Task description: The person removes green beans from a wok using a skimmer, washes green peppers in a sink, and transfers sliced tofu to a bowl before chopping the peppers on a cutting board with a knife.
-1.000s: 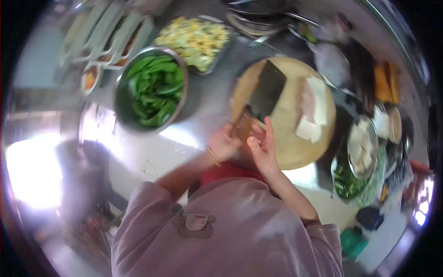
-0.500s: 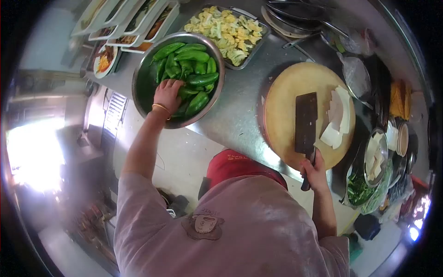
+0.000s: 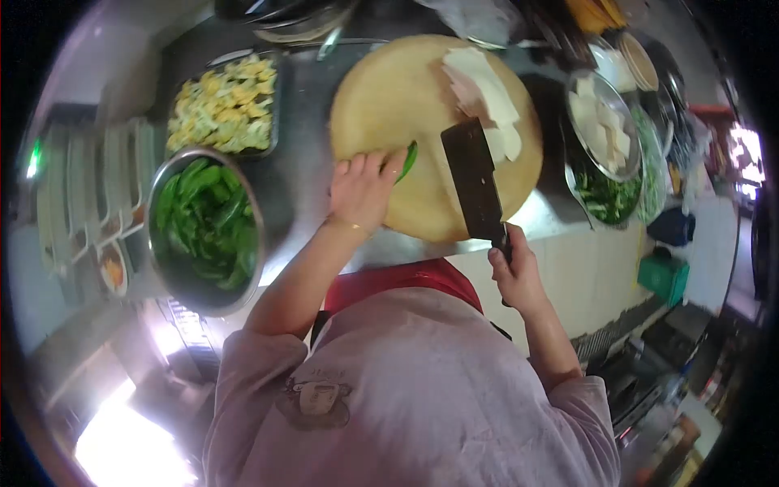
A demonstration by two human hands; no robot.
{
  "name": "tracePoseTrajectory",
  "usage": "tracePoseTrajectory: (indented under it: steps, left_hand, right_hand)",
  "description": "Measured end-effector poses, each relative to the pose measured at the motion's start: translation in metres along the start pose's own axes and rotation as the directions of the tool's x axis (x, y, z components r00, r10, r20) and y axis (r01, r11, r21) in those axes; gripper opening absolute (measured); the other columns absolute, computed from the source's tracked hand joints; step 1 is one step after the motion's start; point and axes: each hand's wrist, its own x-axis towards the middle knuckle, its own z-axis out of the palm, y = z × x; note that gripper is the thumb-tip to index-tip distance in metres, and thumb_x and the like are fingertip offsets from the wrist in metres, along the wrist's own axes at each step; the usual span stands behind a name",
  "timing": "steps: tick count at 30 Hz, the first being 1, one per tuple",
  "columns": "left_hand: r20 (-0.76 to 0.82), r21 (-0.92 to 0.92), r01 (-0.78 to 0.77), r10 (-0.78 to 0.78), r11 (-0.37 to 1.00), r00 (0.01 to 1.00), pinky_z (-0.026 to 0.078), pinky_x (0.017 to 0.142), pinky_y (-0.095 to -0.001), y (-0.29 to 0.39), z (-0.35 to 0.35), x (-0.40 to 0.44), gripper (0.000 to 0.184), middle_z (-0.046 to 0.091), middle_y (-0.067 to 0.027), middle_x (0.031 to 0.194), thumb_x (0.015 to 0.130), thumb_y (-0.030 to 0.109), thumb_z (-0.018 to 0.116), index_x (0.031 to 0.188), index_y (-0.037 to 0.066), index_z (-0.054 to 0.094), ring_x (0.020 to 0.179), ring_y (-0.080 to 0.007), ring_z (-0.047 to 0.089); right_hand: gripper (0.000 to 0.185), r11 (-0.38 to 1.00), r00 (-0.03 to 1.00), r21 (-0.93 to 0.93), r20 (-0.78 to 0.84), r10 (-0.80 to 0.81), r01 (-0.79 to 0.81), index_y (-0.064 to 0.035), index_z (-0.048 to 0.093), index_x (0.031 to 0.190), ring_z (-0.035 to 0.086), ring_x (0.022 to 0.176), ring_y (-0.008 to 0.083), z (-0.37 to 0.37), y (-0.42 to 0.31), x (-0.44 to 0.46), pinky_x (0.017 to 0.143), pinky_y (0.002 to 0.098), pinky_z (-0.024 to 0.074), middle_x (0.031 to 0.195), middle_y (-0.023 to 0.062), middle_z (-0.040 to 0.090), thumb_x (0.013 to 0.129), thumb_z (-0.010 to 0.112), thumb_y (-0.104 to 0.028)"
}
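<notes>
My left hand (image 3: 363, 188) is closed on a green pepper (image 3: 409, 161) at the left side of the round cutting board (image 3: 406, 89); most of the pepper is hidden under my fingers. In my right hand (image 3: 517, 269) is the handle of a cleaver (image 3: 471, 178), its dark blade over the board's right half. White flat slices (image 3: 487, 85) lie on the board beyond the blade. To the left stands a steel bowl (image 3: 154, 235) holding several more green peppers (image 3: 207, 215).
A tray (image 3: 274, 105) of yellow-white cauliflower pieces (image 3: 223, 105) is at the back left. White containers (image 3: 81, 178) line the far left. On the right are a bowl of white slices (image 3: 600, 126) and chopped greens (image 3: 604, 199). Pans (image 3: 296, 20) sit behind.
My left hand has left the pepper bowl and moved right to the board with one green pepper. The view has turned to the right. The cleaver stays in my right hand, now tilted.
</notes>
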Motion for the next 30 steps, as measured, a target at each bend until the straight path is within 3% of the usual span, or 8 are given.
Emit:
tracePoseTrajectory:
  steps: [3, 6, 12, 14, 17, 20, 26, 30]
  left_hand:
    - [0.236, -0.024, -0.036, 0.041, 0.999, 0.971, 0.037, 0.087, -0.0374, 0.03, 0.003, 0.007, 0.047, 0.055, -0.0017, 0.111, 0.08, 0.021, 0.058, 0.126, 0.021, 0.053, 0.102, -0.0219, 0.052]
    - [0.14, -0.105, -0.14, 0.154, 0.985, 0.978, 0.038, 0.084, -0.0386, 0.032, -0.011, 0.005, 0.038, 0.056, -0.0032, 0.107, 0.081, 0.025, 0.059, 0.12, 0.022, 0.058, 0.1, -0.022, 0.052]
    - [0.337, -0.021, -0.195, 0.191, 0.981, 0.922, 0.039, 0.082, -0.041, 0.013, 0.008, 0.009, 0.02, 0.057, -0.0056, 0.098, 0.081, 0.026, 0.059, 0.098, 0.019, 0.066, 0.097, -0.0251, 0.052]
    - [0.293, -0.054, -0.209, 0.216, 0.976, 0.931, 0.039, 0.082, -0.041, 0.011, 0.012, 0.008, 0.018, 0.056, -0.0057, 0.097, 0.081, 0.025, 0.059, 0.097, 0.019, 0.066, 0.096, -0.0257, 0.052]
    - [0.218, -0.096, -0.23, 0.246, 0.968, 0.944, 0.039, 0.082, -0.0411, 0.011, 0.015, 0.007, 0.017, 0.056, -0.0057, 0.098, 0.081, 0.025, 0.06, 0.096, 0.018, 0.065, 0.095, -0.0262, 0.051]
    - [0.245, -0.117, -0.212, 0.235, 0.97, 0.941, 0.038, 0.084, -0.0415, 0.011, 0.013, 0.007, 0.022, 0.056, -0.0057, 0.102, 0.081, 0.026, 0.062, 0.101, 0.018, 0.064, 0.097, -0.0261, 0.051]
    - [0.173, -0.219, -0.125, 0.164, 0.968, 0.971, 0.037, 0.09, -0.042, -0.011, 0.0, -0.013, 0.036, 0.055, -0.0059, 0.11, 0.08, 0.026, 0.063, 0.115, 0.019, 0.06, 0.104, -0.0262, 0.05]
    - [0.172, -0.213, -0.131, 0.169, 0.968, 0.971, 0.038, 0.088, -0.0429, -0.018, -0.004, -0.024, 0.035, 0.055, -0.0076, 0.109, 0.08, 0.027, 0.063, 0.113, 0.018, 0.061, 0.103, -0.0282, 0.05]
  right_hand:
    - [0.041, 0.994, 0.999, -0.105, -0.038, -0.035, 0.031, -0.0023, 0.041, 0.124, 0.059, 0.07, 0.0379, -0.005, 0.008, -0.016, 0.063, 0.0413, 0.0478, 0.078, 0.0188, 0.06, 0.087, 0.058, -0.011]
    - [0.041, 0.978, 0.992, -0.171, -0.024, -0.122, 0.117, -0.0033, 0.042, 0.122, 0.061, 0.072, 0.0387, -0.009, -0.004, -0.025, 0.063, 0.0439, 0.0487, 0.083, 0.0189, 0.062, 0.085, 0.059, -0.011]
    - [0.038, 0.883, 0.982, -0.433, 0.131, -0.139, 0.182, -0.0072, 0.046, 0.12, 0.062, 0.065, 0.0336, -0.007, -0.023, -0.025, 0.055, 0.0424, 0.0499, 0.086, 0.0134, 0.062, 0.084, 0.057, -0.014]
    - [0.041, 0.866, 0.981, -0.484, 0.19, -0.037, 0.127, -0.0062, 0.046, 0.122, 0.063, 0.069, 0.0337, -0.008, -0.032, -0.029, 0.058, 0.0424, 0.0505, 0.091, 0.0139, 0.064, 0.084, 0.058, -0.013]
    - [0.034, 0.865, 0.982, -0.466, 0.113, -0.154, 0.189, -0.0074, 0.048, 0.113, 0.062, 0.06, 0.0326, -0.006, -0.033, -0.029, 0.052, 0.0439, 0.0493, 0.078, 0.0135, 0.06, 0.081, 0.056, -0.011]
    - [0.028, 0.842, 0.976, -0.515, 0.211, -0.061, 0.164, -0.0058, 0.046, 0.108, 0.062, 0.061, 0.0348, 0.001, -0.031, -0.011, 0.053, 0.0454, 0.0492, 0.076, 0.0161, 0.061, 0.081, 0.055, -0.01]
    - [0.034, 0.959, 0.986, -0.252, 0.142, -0.092, 0.126, -0.0037, 0.044, 0.113, 0.061, 0.068, 0.0385, 0.014, -0.011, 0.016, 0.059, 0.047, 0.0484, 0.08, 0.0192, 0.062, 0.085, 0.057, -0.015]
    - [0.024, 0.9, 0.981, -0.403, 0.161, -0.108, 0.165, -0.0046, 0.045, 0.103, 0.063, 0.068, 0.0358, 0.009, -0.032, -0.017, 0.055, 0.0456, 0.0495, 0.081, 0.0185, 0.062, 0.082, 0.055, -0.011]
